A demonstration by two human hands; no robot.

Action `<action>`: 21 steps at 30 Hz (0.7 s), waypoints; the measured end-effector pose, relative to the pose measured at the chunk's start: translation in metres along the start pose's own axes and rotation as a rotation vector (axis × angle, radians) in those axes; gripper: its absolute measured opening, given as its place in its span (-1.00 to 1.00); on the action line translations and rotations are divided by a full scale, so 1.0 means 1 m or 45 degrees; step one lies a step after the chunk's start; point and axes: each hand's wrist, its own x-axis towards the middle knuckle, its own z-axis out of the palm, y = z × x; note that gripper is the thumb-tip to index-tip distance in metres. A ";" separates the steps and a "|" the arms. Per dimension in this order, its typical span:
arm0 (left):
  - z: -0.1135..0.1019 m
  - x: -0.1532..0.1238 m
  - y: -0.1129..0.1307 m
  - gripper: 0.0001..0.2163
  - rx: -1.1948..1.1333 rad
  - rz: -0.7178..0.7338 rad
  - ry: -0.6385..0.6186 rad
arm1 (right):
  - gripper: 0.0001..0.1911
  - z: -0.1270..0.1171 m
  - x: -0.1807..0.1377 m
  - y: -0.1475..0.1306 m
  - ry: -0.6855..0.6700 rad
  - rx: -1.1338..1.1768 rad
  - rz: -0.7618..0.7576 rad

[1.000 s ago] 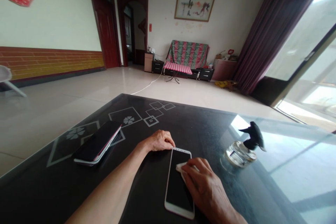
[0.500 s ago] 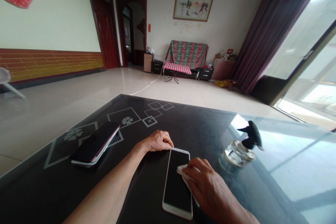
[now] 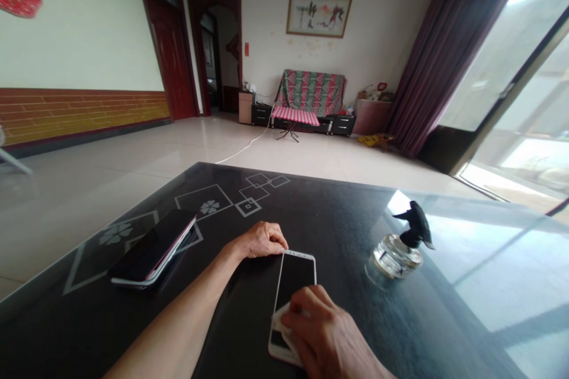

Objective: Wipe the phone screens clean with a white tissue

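A white-framed smartphone (image 3: 297,272) lies face up on the dark glossy table, its screen black. At its far left corner, my left hand (image 3: 262,240) is closed, with thumb and fingertips pressed on the phone's edge. My right hand (image 3: 322,325) grips a folded white wipe (image 3: 280,317) against the lower part of the screen. Hand and wipe cover much of the phone's near right side. Beyond my right hand stands a clear spray bottle (image 3: 395,254) with a black trigger head.
Left of my left arm lies a stack of phones (image 3: 155,249), a black one on top. The table (image 3: 338,213) has pale square and flower patterns. Across the tiled floor are a small table with a striped cloth (image 3: 296,115) and a white cable (image 3: 244,148).
My right hand has slid the wipe down the screen toward me, from the middle to the lower left. My left hand stays at the phone's corner. The view has shifted slightly.
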 end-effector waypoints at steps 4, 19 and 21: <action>0.000 0.000 0.002 -0.86 -0.002 -0.003 0.012 | -0.78 0.000 0.006 0.004 0.144 0.054 0.063; 0.000 0.000 0.003 -0.86 0.000 -0.012 0.026 | -0.79 -0.004 0.011 0.023 0.277 -0.005 0.094; 0.000 0.000 0.003 -0.86 0.006 -0.013 0.029 | -0.78 -0.005 0.010 0.019 0.237 0.010 0.075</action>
